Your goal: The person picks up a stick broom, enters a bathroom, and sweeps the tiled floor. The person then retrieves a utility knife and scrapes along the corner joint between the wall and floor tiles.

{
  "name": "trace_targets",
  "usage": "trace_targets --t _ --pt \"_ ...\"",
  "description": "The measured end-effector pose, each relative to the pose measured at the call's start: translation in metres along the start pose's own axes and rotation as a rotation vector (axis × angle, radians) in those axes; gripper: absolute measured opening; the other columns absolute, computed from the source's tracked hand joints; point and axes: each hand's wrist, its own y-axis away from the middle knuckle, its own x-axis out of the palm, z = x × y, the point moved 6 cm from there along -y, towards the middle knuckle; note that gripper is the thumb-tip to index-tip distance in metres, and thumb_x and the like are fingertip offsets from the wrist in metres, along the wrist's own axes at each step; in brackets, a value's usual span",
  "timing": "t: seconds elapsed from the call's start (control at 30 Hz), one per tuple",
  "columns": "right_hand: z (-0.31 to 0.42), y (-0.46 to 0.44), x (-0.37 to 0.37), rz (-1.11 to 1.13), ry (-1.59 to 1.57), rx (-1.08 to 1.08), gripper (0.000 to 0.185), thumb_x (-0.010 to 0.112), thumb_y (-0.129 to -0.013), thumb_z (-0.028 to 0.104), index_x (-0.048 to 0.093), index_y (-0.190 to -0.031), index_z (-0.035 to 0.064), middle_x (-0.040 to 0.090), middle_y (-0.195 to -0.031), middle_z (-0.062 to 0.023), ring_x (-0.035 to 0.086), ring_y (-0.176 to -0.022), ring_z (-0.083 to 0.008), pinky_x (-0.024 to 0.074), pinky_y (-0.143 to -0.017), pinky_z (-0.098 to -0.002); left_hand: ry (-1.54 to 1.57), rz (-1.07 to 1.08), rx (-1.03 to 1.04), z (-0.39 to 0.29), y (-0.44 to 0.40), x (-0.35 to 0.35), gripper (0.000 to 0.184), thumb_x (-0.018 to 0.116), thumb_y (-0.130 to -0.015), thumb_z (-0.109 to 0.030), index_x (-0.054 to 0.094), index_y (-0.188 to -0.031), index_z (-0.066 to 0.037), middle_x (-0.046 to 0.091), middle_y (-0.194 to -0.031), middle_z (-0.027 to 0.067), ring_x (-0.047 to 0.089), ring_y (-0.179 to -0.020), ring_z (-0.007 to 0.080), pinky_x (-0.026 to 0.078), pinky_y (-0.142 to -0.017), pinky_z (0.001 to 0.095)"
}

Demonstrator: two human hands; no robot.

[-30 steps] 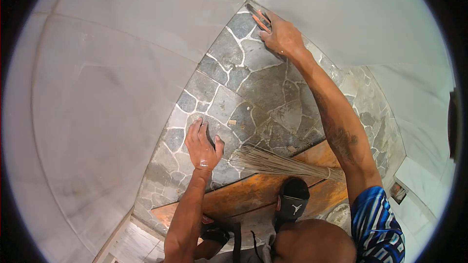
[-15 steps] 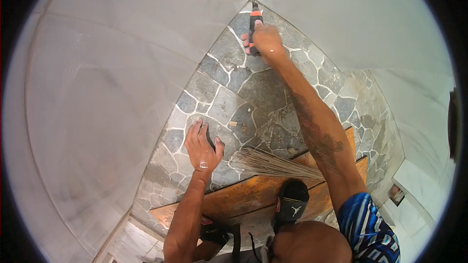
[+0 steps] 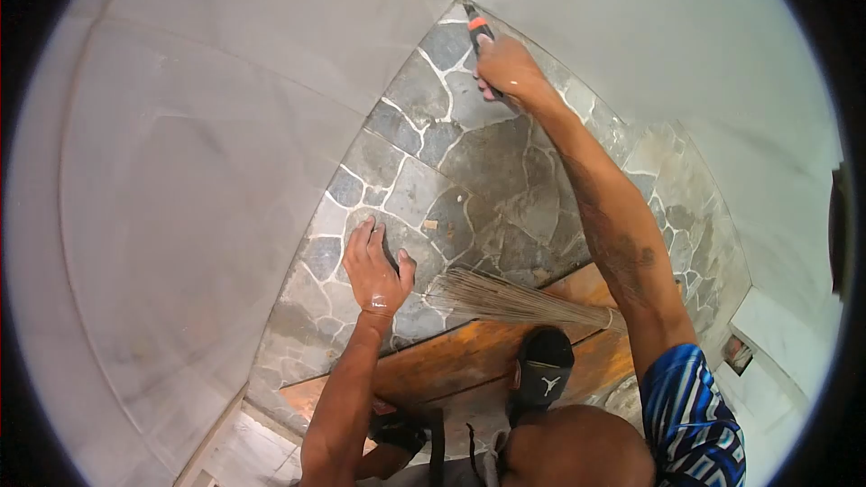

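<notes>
My right hand (image 3: 507, 69) is wrapped round a black and orange tool (image 3: 479, 27), whose narrow tip points into the far corner where the two walls meet the floor. Part of the handle is hidden by the fingers. My left hand (image 3: 374, 271) rests palm down on the stone-patterned floor (image 3: 415, 189), fingers spread, holding nothing. White lines run between the grey stone shapes. A small tan chip (image 3: 430, 225) lies to the right of the left hand.
A bundle of thin sticks (image 3: 523, 298) lies across orange-brown wooden boards (image 3: 451, 359) near my sandalled foot (image 3: 544, 370). Pale walls rise at left (image 3: 207, 180) and right (image 3: 649, 36). A small square opening (image 3: 737, 354) sits at the lower right.
Compared with half a second ago, my right hand and forearm have shifted right, and the tool now slants instead of standing nearly straight. My left hand has stayed in place.
</notes>
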Motion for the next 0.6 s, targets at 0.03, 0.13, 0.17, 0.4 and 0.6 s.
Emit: trace_targets --t 0.03,0.13,0.17,0.4,0.6 --pt "-0.001 -0.009 0.007 -0.046 0.136 -0.049 0.042 0.04 -0.103 0.027 0.055 -0.082 -0.0066 0.055 -0.064 -0.0105 0.054 -0.05 -0.0181 0.0467 -0.047 -0.0325 0.003 0.006 0.003 -0.002 0.001 0.001 0.052 0.059 -0.081 -0.017 0.046 -0.128 0.002 0.045 -0.139 0.0207 0.04 -0.128 0.0407 0.029 -0.108 0.0506" --pt "0.005 -0.016 0.022 -0.082 0.207 -0.049 0.042 0.04 -0.102 0.027 0.056 -0.084 -0.0076 0.057 -0.062 -0.0121 0.058 -0.051 -0.0203 0.0488 -0.05 -0.0338 0.014 0.018 -0.012 -0.001 0.001 0.001 0.052 0.06 -0.081 -0.017 0.046 -0.128 0.002 0.045 -0.139 0.0209 0.04 -0.128 0.0408 0.029 -0.108 0.0507" --pt "0.007 -0.014 0.024 -0.078 0.178 -0.019 0.042 0.04 -0.102 0.026 0.056 -0.084 -0.0075 0.057 -0.061 -0.0122 0.059 -0.05 -0.0207 0.0493 -0.051 -0.0342 0.008 0.015 -0.011 0.0 0.002 0.002 0.053 0.06 -0.08 -0.017 0.046 -0.128 0.001 0.045 -0.138 0.0197 0.04 -0.128 0.04 0.029 -0.108 0.0505" --pt "-0.005 -0.02 -0.009 0.213 0.026 0.032 0.041 0.041 -0.101 0.027 0.059 -0.088 -0.0079 0.061 -0.065 -0.0144 0.057 -0.044 -0.0233 0.0506 -0.054 -0.0383 -0.008 0.01 -0.016 -0.002 0.001 0.001 0.056 0.061 -0.079 -0.018 0.047 -0.13 0.0 0.045 -0.139 0.0176 0.04 -0.129 0.0385 0.03 -0.108 0.0501" --pt "0.007 -0.012 0.0 -0.087 0.434 -0.134 0.044 0.04 -0.102 0.027 0.059 -0.082 -0.0075 0.06 -0.064 -0.015 0.058 -0.047 -0.0224 0.0504 -0.055 -0.0375 0.005 0.021 -0.006 -0.002 0.004 0.002 0.053 0.059 -0.08 -0.016 0.046 -0.128 0.002 0.044 -0.14 0.0201 0.039 -0.129 0.0405 0.028 -0.109 0.051"
